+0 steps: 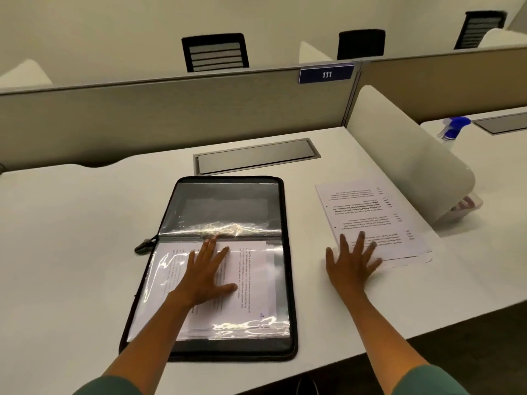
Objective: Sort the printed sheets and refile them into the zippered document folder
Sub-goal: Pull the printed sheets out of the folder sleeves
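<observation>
Black zippered folder lies open mid-desk; our left hand is spread flat on its sleeved sheets. Right of the folder, our right hand presses, fingers splayed, on loose printed sheets.

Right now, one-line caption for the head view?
Left hand flat on the open zippered folder's sleeved sheets; right hand flat on a loose printed stack.

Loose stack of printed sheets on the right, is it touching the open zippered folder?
Apart. The head view shows bare white desk between the loose stack and the folder.
</observation>
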{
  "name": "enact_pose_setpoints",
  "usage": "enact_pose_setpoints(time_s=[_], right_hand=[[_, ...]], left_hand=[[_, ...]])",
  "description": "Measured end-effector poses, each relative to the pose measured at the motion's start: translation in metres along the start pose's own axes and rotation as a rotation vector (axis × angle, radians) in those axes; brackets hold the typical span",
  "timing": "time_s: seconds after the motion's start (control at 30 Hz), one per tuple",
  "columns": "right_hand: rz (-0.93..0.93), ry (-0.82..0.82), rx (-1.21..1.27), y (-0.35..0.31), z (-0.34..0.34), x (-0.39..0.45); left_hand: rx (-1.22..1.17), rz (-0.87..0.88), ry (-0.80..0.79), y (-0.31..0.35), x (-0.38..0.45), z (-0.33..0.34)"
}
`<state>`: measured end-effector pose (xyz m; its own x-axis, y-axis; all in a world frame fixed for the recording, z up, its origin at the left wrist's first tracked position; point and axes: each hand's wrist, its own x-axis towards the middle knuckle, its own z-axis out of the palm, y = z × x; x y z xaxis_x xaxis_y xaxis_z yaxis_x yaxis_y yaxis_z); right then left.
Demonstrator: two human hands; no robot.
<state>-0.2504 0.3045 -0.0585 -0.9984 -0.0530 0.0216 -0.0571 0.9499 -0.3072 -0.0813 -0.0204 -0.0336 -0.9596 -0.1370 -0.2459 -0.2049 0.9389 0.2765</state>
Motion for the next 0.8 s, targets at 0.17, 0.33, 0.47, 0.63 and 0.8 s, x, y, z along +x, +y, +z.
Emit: enact_pose_setpoints(time_s=[0.17,0.33,0.47,0.63,0.8], right_hand=[[-0.351,-0.017,0.122,-0.038,0.015,-0.022],[-0.455,-0.054,0.211,-0.072,0.02,-0.042],[-0.46,-0.105,0.247,-0.085,0.02,-0.053],[-0.425,-0.184,0.293,-0.087,0.015,-0.06],[-0.438,-0.235,0.307,-0.074,0.007,-0.068]], left_hand=[[0.002,0.138,-0.071,-0.001,-0.017,0.013],[0.102,0.18,-0.11,0.001,-0.026,0.024],[0.107,0.165,-0.123,0.0,-0.024,0.026],[0.119,0.153,-0.054,-0.004,-0.021,0.032],[0.108,0.145,-0.014,-0.003,-0.019,0.033]])
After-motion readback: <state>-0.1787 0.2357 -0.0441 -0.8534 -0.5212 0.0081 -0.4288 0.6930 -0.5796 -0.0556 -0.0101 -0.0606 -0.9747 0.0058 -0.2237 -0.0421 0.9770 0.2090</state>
